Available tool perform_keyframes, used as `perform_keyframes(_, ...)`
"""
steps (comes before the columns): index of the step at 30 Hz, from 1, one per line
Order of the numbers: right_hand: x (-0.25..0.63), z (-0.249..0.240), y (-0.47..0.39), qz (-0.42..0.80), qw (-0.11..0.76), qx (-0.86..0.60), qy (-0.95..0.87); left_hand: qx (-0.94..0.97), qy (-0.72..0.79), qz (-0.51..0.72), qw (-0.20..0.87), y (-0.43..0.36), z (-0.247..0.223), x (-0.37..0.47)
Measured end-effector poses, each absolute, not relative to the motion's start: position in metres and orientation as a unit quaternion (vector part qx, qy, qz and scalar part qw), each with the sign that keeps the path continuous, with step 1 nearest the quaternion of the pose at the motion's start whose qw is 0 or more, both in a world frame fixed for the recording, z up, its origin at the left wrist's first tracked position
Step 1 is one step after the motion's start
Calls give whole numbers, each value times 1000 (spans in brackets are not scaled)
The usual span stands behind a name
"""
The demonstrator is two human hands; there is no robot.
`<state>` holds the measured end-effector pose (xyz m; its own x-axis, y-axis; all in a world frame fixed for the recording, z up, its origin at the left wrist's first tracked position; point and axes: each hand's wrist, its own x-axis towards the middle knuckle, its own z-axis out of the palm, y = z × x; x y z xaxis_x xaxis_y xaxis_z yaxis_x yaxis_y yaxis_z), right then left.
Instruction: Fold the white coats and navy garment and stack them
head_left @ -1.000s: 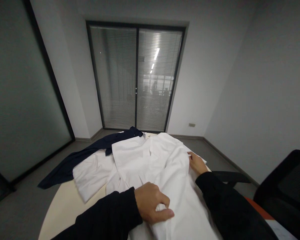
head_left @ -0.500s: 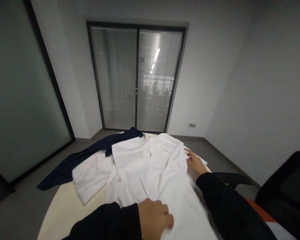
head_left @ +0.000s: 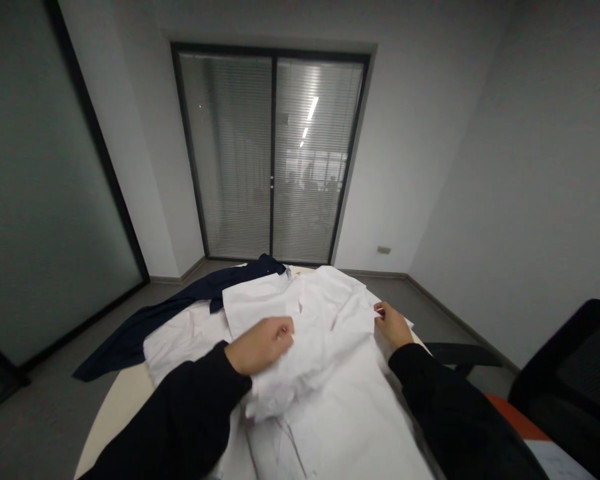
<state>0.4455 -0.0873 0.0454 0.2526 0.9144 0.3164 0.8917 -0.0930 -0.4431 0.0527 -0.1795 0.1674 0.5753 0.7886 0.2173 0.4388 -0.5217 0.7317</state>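
Indoors, left hand [head_left: 261, 345] clenched on white cloth [head_left: 325, 353], right hand [head_left: 394, 327] half-curled, hold unclear, one navy garment [head_left: 180, 308], one chair [head_left: 573, 380]

Grey walls [head_left: 540, 167] (dim), black chair [head_left: 570, 380]

Cream table [head_left: 111, 417]: left hand [head_left: 261, 345] gripping fold of white shirt [head_left: 347, 390], right hand [head_left: 394, 327] near right edge, navy garment [head_left: 173, 310] overhanging left edge
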Motion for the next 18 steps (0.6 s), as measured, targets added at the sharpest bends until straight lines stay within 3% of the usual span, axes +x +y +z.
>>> perform_keyframes(3, 444, 47, -91, 22, 280, -723, -631, 672, 392, 455, 434, -124, 164, 16)
perform_keyframes(6, 443, 46, -91, 21, 275, -702, -656, 510, 449, 488, 548, -87, 149, -13)
perform_keyframes(12, 444, 40, -87, -16, 243, -703, -668, 519, 505, 443, 528, -75, 131, -30)
perform_keyframes(18, 448, 38, -83, -26, 224, -676, -702, 679, 504, 189, 499, -97, 117, -11)
